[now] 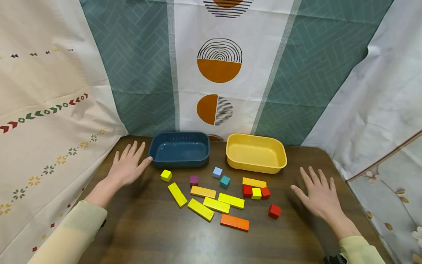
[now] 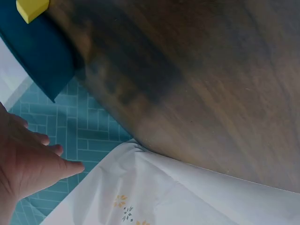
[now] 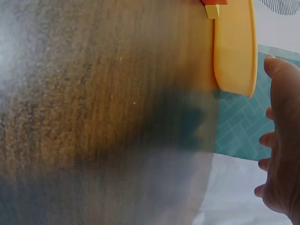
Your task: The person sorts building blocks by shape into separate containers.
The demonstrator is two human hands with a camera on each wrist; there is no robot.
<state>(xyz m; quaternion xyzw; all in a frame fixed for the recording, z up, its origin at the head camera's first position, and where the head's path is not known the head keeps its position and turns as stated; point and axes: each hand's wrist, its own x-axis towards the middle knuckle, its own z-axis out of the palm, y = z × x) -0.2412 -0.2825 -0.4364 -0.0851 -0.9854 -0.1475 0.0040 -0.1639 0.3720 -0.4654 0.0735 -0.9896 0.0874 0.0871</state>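
Both hands are flat and empty. The left hand (image 1: 126,167) lies palm down near the far left corner of the worktop (image 1: 148,234), fingers spread and straight, its thumb tip at or just short of the near left corner of the blue tray (image 1: 155,152); I cannot tell whether they touch. The right hand (image 1: 318,194) lies the same way toward the right edge, fingers apart, gripping nothing, with the red cube (image 1: 274,211) nearest to it but apart from it.

The blue tray and the yellow tray (image 1: 280,161) stand side by side along the far edge. Neither holds a single piece.

All the blocks lie loose on the worktop in front of the trays: a small yellow cube (image 1: 166,175) nearest the blue tray, purple (image 1: 193,180), light blue (image 1: 217,172) and teal (image 1: 225,181) cubes at mid worktop, a fan of long yellow bars (image 1: 215,204), an orange bar (image 1: 234,222) nearest the front edge, and a red-and-yellow cluster (image 1: 256,192) below the yellow tray.

Judgement: the work looks not yet begun; every block remains to be handled.
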